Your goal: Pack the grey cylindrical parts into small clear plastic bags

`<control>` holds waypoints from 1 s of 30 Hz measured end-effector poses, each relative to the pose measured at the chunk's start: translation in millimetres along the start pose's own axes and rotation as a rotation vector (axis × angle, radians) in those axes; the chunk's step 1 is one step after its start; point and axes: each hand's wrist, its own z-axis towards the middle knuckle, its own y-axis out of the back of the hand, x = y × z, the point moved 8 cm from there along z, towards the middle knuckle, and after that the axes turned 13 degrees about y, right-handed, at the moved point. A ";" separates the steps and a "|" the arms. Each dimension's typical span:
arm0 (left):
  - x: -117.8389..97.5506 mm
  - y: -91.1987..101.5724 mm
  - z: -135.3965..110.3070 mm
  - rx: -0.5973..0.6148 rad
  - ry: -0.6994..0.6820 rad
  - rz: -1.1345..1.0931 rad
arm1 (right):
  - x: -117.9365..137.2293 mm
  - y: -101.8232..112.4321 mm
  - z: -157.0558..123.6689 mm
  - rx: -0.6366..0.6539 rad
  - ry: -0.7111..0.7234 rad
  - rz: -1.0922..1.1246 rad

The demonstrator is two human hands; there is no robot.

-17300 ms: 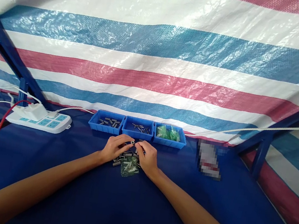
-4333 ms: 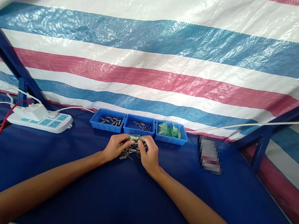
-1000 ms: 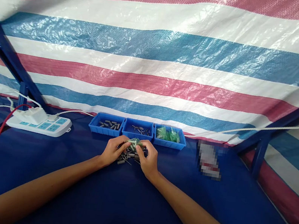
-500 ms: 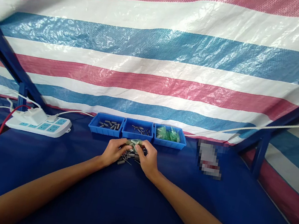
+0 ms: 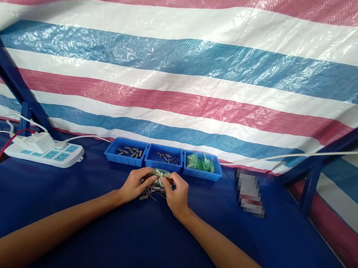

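Between my hands is a small translucent green plastic bag [image 5: 158, 171] with white pieces showing at it. My left hand [image 5: 133, 185] pinches its left side between thumb and fingers. The right side is pinched by my right hand [image 5: 178, 195]. Under and just in front of the bag lies a pile of metal parts [image 5: 155, 189], short grey cylinders and thin pins, partly hidden by my fingers. Whether the white pieces sit inside the bag or at its mouth, I cannot tell.
Behind my hands stand three blue bins in a row: one with grey cylinders [image 5: 124, 160], one with thin metal pins [image 5: 162, 166], one with green bags [image 5: 202, 174]. A white power strip [image 5: 63, 156] with cables lies left. A blurred-out item [image 5: 251, 195] lies right.
Both hands stay at the bag, with small finger movements. White pieces between the thumbs show a little differently. The whole view has shifted slightly.
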 end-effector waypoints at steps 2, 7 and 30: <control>1.3 -0.7 1.2 0.005 0.022 -0.017 | 0.3 -0.3 -0.3 0.005 -0.004 0.014; 6.9 -1.2 2.1 -0.020 0.053 -0.009 | 1.9 -0.2 1.1 0.005 -0.015 0.048; 7.9 -6.5 5.8 0.070 0.093 -0.064 | 2.4 -0.7 4.6 0.024 -0.007 0.078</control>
